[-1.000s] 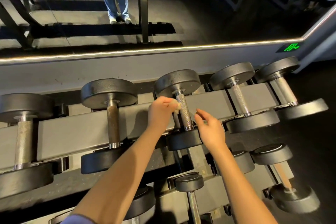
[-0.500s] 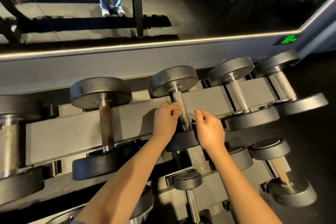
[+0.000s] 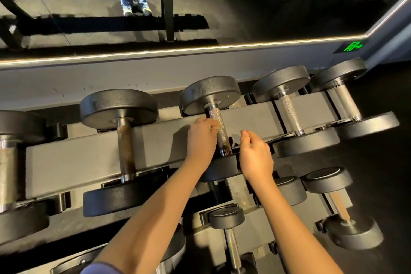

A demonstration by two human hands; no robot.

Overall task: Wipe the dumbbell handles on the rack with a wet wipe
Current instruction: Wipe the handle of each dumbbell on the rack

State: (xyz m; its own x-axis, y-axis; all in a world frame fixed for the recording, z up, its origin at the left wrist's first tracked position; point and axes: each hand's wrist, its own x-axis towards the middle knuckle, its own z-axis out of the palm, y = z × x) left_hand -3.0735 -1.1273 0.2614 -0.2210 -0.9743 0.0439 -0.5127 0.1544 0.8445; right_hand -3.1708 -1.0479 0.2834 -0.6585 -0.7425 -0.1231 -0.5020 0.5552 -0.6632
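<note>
While rack (image 3: 155,142) holds dumbbells (image 3: 209,93), wipe (image 3: 219,124) on handle (image 3: 223,140)

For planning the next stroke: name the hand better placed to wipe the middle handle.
Left. The left hand presses the wet wipe against that handle; the right hand hangs beside it, holding nothing.
</note>
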